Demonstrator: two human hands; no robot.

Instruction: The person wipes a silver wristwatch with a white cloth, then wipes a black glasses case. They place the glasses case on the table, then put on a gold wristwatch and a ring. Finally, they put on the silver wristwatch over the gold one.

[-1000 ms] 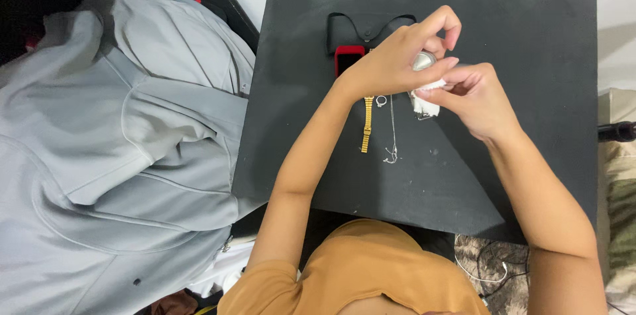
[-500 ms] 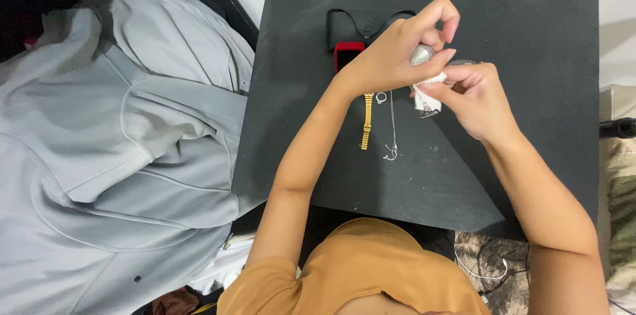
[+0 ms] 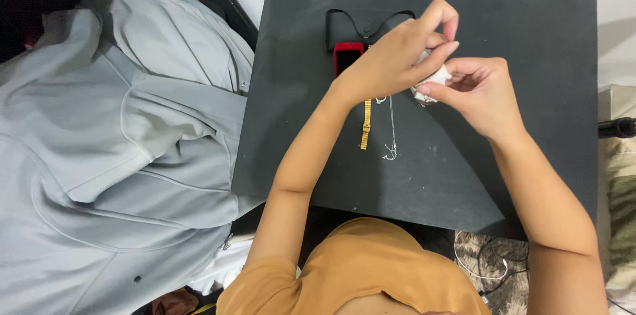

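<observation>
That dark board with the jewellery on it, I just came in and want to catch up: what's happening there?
A person in an orange top works over a dark board. Both hands meet above it: the left hand and the right hand pinch a small white piece between their fingers; what it is cannot be told. Below them on the board lie a gold watch band and a thin silver chain. A red-cased device with a black strap sits higher up. A grey garment lies to the left.
</observation>
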